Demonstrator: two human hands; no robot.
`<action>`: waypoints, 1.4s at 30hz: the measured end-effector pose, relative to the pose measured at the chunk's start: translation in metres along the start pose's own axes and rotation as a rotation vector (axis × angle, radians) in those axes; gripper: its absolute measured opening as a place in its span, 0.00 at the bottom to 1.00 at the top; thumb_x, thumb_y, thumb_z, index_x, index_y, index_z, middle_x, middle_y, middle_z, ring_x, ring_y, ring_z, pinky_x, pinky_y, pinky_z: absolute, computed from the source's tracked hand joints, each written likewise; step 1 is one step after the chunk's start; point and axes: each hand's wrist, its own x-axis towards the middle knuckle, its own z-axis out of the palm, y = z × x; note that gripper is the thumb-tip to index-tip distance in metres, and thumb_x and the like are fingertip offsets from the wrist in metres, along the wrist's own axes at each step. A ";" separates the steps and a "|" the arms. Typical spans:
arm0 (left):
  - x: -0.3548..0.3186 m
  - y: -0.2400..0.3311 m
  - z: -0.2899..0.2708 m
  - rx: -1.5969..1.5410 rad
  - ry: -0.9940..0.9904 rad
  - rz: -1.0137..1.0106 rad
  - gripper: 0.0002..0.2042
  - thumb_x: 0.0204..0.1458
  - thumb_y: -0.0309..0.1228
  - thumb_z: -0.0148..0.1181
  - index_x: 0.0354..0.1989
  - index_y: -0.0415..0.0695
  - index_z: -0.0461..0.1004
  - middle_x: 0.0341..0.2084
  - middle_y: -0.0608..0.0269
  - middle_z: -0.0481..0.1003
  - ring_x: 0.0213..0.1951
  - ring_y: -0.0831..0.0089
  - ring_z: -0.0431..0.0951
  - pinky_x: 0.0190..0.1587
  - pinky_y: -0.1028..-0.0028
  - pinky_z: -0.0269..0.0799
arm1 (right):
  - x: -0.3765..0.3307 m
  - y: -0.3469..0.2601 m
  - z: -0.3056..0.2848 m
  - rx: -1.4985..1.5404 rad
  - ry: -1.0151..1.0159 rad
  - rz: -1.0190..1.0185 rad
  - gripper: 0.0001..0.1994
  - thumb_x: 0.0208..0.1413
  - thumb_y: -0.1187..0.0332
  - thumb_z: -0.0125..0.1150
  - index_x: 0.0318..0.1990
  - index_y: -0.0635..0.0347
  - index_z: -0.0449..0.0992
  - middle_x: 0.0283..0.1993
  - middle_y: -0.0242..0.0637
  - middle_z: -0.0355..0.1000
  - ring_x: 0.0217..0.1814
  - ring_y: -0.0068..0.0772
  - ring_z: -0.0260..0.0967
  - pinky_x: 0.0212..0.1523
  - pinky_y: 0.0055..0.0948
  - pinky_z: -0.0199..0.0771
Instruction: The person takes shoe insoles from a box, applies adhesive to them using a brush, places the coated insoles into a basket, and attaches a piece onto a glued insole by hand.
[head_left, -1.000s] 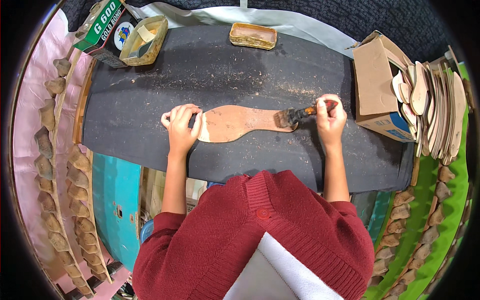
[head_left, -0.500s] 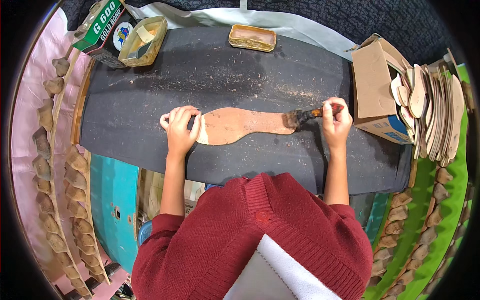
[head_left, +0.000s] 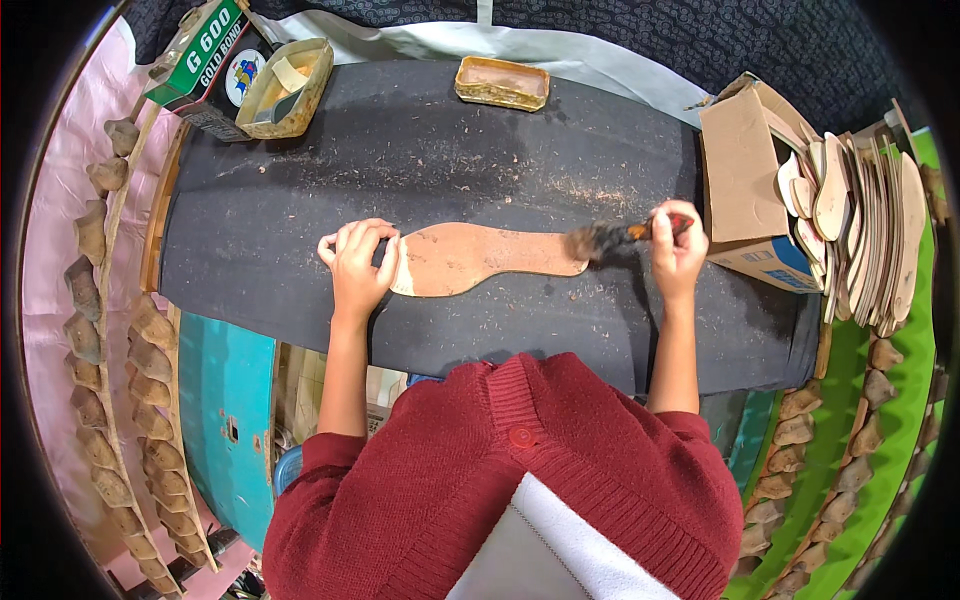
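Rightward off the sole (head_left: 480, 258) went the brush (head_left: 610, 238), right hand (head_left: 678, 252) grip closed around it; left hand (head_left: 358, 262) pins the sole.

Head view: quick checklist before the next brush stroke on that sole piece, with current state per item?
1. Sole-shaped leather piece flat on the dark worktable: ok.
2. Left hand pinning the wide end: ok.
3. Right hand gripping the brush: ok.
4. Bristles at the narrow end of the piece: ok; actual contact: cannot tell.
5. Glue load on the bristles: cannot tell.
6. Glue tray within reach at the far edge: ok.
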 end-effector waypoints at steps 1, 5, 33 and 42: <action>0.000 0.000 0.000 -0.010 -0.002 -0.002 0.02 0.40 0.28 0.56 0.25 0.48 0.71 0.29 0.70 0.71 0.38 0.73 0.68 0.45 0.67 0.46 | -0.005 0.001 0.003 0.076 -0.033 0.009 0.04 0.50 0.73 0.52 0.30 0.65 0.67 0.26 0.30 0.65 0.27 0.16 0.61 0.29 0.16 0.62; 0.000 0.001 0.000 0.008 -0.004 -0.005 0.02 0.40 0.28 0.55 0.24 0.48 0.71 0.29 0.70 0.71 0.38 0.73 0.68 0.45 0.67 0.46 | -0.001 0.006 0.000 -0.033 -0.022 -0.009 0.05 0.50 0.72 0.52 0.30 0.65 0.67 0.25 0.29 0.65 0.27 0.15 0.61 0.28 0.16 0.62; 0.002 0.001 0.001 0.004 0.007 -0.005 0.03 0.38 0.28 0.56 0.24 0.49 0.71 0.28 0.73 0.71 0.37 0.74 0.68 0.45 0.67 0.46 | 0.005 0.010 -0.012 0.080 -0.006 0.023 0.03 0.50 0.73 0.51 0.29 0.64 0.66 0.26 0.29 0.65 0.26 0.15 0.59 0.27 0.15 0.60; 0.004 0.001 -0.001 -0.006 0.014 0.001 0.03 0.38 0.28 0.56 0.23 0.49 0.71 0.27 0.73 0.71 0.36 0.74 0.68 0.45 0.68 0.47 | 0.005 0.015 -0.014 0.200 0.002 0.061 0.04 0.50 0.73 0.51 0.29 0.64 0.66 0.27 0.29 0.65 0.27 0.15 0.59 0.28 0.15 0.60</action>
